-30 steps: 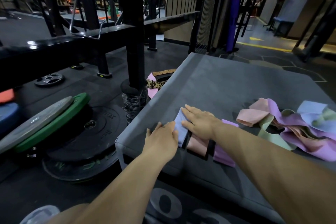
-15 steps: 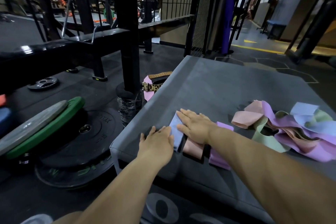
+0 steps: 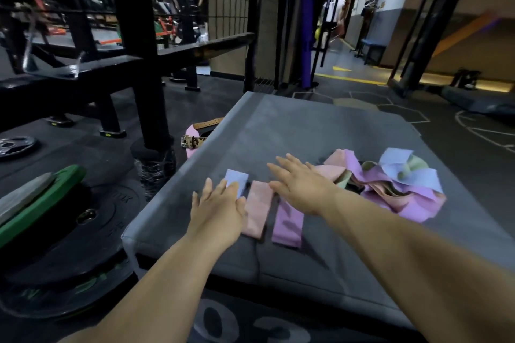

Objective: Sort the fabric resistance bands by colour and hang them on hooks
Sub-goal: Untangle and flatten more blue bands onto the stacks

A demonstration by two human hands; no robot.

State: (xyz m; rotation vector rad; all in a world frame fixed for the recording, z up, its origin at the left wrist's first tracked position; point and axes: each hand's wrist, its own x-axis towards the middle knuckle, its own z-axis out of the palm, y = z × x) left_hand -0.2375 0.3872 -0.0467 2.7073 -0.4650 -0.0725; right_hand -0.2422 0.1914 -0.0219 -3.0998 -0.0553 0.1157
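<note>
Three folded bands lie side by side near the front of the grey padded box [image 3: 320, 131]: a blue band [image 3: 236, 179], a peach band [image 3: 257, 209] and a purple band [image 3: 287, 224]. My left hand [image 3: 217, 206] lies flat with straight fingers on the near part of the blue band. My right hand [image 3: 298, 184] hovers with fingers spread over the far ends of the peach and purple bands. A tangled pile of bands [image 3: 390, 181] in pink, purple, blue and green lies to the right of my right hand.
Weight plates [image 3: 64, 220] lie stacked on the floor at left, one green-rimmed. A black rack post [image 3: 139, 64] stands beside the box's left edge, with a leopard-print belt [image 3: 195, 139] on the floor next to it. A corridor opens at back right.
My right hand has lifted off the blue band and shifted right, uncovering the peach and purple bands. The left hand stays on the blue band.
</note>
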